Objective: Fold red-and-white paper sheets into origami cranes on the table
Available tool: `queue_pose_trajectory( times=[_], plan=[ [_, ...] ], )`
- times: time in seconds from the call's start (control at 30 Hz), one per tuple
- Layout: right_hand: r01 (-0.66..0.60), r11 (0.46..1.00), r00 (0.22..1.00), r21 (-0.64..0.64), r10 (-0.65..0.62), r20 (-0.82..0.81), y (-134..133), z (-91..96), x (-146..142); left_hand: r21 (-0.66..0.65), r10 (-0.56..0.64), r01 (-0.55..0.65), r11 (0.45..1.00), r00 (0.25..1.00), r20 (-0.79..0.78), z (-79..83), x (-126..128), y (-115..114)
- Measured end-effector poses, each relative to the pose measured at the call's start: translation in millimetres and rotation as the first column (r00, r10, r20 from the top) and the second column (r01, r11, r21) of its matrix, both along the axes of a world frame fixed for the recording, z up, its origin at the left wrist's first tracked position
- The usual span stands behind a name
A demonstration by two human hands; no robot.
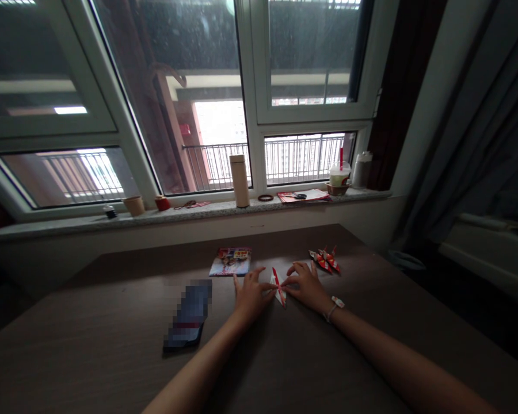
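A small diamond-shaped piece of folded paper (279,290), white with a red strip, is between my hands on the table. My left hand (251,294) pinches its left edge with thumb and index finger, the other fingers raised. From the other side, my right hand (307,286) grips the right edge in the same way, a bracelet around its wrist. Just beyond the right hand stand several red and white folded paper cranes (325,259). Behind the left hand lies a colourful printed packet (231,261).
A phone (190,316), its screen blurred out, lies left of my left forearm on the dark table (112,310). On the windowsill (207,211) stand a tall beige flask (240,181), a paper cup (133,205), a drink with a straw (339,174) and scissors (300,196) on paper sheets.
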State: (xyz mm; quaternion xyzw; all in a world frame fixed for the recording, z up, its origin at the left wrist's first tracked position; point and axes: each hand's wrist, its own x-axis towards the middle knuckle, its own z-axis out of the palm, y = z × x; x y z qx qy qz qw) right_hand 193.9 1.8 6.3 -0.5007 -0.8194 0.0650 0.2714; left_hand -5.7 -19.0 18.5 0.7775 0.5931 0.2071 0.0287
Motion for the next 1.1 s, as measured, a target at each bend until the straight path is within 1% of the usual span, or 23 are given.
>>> queue_pose_trajectory(
  times=[0.17, 0.37, 0.43, 0.6, 0.73, 0.83, 0.93, 1.1],
  plan=[
    [0.010, 1.000, 1.000, -0.012, -0.010, -0.009, 0.7, -1.0, 0.5, -0.002, 0.010, -0.010, 1.000, 1.000, 0.004, -0.9, 0.2, 0.3],
    [0.020, 1.000, 1.000, 0.015, -0.019, -0.021, -1.5, 0.3, 0.5, 0.059, 0.033, -0.033, 0.998, 0.999, -0.002, -0.7, -0.8, -3.5],
    [0.030, 1.000, 0.999, 0.000, -0.030, -0.035, -1.4, 1.4, 0.6, 0.067, 0.042, -0.041, 0.997, 0.999, -0.004, 0.2, -1.0, -3.9],
    [0.048, 0.995, 0.996, -0.089, -0.054, -0.065, 1.2, 2.2, 0.7, 0.012, 0.061, -0.061, 0.998, 0.998, 0.006, -0.2, -1.5, -1.4],
    [0.052, 0.994, 0.997, -0.095, -0.058, -0.060, 2.0, 0.6, 0.7, 0.028, 0.063, -0.064, 0.998, 0.998, 0.027, -3.4, -3.7, 0.3],
    [0.062, 0.996, 0.996, -0.068, -0.066, -0.057, 1.8, -1.6, 0.7, 0.058, 0.067, -0.069, 0.996, 0.997, 0.023, -4.5, -5.3, 0.5],
    [0.074, 0.996, 0.995, -0.054, -0.078, -0.067, 2.0, -3.7, 0.7, 0.043, 0.070, -0.070, 0.997, 0.997, 0.012, -3.1, -5.6, 0.7],
    [0.074, 0.993, 0.993, -0.097, -0.082, -0.083, 3.0, -1.0, 0.5, 0.014, 0.067, -0.067, 0.998, 0.998, -0.009, 2.1, -3.4, 0.7]
  ],
)
